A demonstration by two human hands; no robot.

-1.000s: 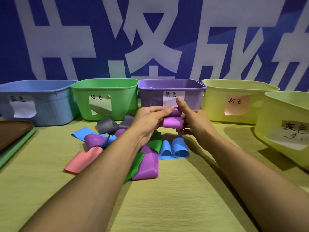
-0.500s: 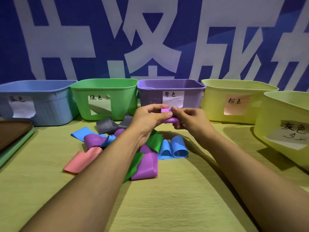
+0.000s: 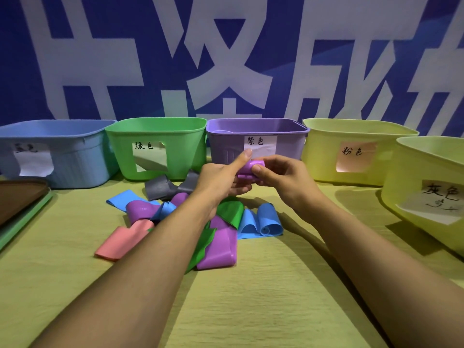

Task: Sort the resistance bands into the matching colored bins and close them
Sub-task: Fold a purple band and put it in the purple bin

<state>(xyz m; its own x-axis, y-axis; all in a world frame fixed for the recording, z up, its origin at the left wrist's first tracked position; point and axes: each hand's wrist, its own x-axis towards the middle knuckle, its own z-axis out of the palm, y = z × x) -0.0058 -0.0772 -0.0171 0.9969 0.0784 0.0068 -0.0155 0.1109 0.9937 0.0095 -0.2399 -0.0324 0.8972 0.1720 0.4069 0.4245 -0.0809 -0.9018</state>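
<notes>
Pale item in open purple bin, contents otherwise unclear

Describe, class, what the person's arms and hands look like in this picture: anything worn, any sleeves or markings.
Both forearms are bare as far as the frame shows; no sleeve is in view. The left hand and the right hand wear no gloves, and no rings, watch or wristband show. No markings are visible. The fingernails look short and unpainted.

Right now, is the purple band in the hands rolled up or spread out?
Rolled up: the purple band is a compact roll pinched between the left hand and right hand.
</notes>
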